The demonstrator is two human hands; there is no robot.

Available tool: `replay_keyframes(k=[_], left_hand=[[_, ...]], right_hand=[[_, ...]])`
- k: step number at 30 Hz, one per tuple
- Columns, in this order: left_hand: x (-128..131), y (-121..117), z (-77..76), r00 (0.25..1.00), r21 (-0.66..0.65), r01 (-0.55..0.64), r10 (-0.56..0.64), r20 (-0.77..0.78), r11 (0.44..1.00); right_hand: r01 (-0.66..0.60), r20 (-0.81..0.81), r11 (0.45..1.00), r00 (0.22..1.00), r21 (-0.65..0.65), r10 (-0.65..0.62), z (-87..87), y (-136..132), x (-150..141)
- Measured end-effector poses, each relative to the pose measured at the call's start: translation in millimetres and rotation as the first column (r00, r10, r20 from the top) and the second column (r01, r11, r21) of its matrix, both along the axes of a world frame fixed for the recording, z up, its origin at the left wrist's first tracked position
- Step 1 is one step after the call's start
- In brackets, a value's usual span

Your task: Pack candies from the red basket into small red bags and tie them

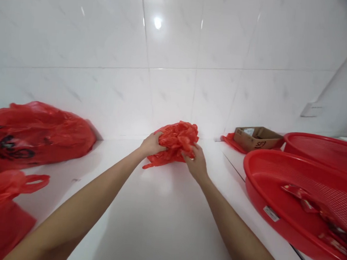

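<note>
A crumpled red plastic bag (177, 140) rests at the back of the white table (161, 216), close to the tiled wall. My left hand (153, 145) grips its left side, thumb pressed into the folds. On the right side, my right hand (196, 161) has its fingers closed on the bunched plastic. The bag's top is gathered and wrinkled, and one loose corner sticks out at the lower left. Whatever may be inside the bag is hidden.
Large full red bags (57, 133) stand at left, another red bag (0, 221) nearer me. At right are a red plastic basket (256, 171) holding small wrapped packets (302, 194), a second red basket (324, 140) behind it, and a small cardboard box (250, 141) by the wall.
</note>
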State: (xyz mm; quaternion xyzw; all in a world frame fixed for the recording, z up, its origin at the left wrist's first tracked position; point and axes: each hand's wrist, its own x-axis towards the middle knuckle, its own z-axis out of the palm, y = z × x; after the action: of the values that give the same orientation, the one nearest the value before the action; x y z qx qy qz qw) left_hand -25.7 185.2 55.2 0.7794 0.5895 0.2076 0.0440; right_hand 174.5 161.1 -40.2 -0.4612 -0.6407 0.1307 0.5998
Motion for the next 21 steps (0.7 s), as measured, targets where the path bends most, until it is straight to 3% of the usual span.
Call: replay_keyframes(k=[4,9,13,16,18,19,21], left_hand=[[9,12,-12.4,0.976,0.113,-0.129,0.146,-0.164,0.985],[29,29,-35.8,0.929,0.145,-0.089,0.134,-0.345,0.985],[41,44,-49.2,0.898,0.128,-0.130,0.172,-0.404,0.983],[39,52,-50.8,0.877,0.149,-0.190,0.236,-0.418,0.971],[33,53,-49.4,0.865,0.159,-0.218,0.266,-0.425,0.963],[29,53,-48.4,0.860,0.159,-0.226,0.273,-0.430,0.961],[21,49,-45.5,0.855,0.143,-0.231,0.271,-0.443,0.962]], right_hand=[[-0.036,0.112,0.998,0.993,0.044,0.031,-27.6,-9,-16],[-0.059,0.189,0.995,0.981,0.082,0.043,-56.5,-23,-26],[-0.118,0.293,0.972,0.955,0.204,0.055,-47.9,-39,-35],[-0.260,0.413,0.865,0.908,0.428,0.069,-38.1,-59,-50],[-0.333,0.437,0.796,0.894,0.505,0.097,-36.2,-69,-59],[-0.356,0.424,0.787,0.896,0.504,0.133,-36.8,-71,-62],[-0.348,0.288,0.836,0.927,0.424,0.240,-39.5,-68,-61]])
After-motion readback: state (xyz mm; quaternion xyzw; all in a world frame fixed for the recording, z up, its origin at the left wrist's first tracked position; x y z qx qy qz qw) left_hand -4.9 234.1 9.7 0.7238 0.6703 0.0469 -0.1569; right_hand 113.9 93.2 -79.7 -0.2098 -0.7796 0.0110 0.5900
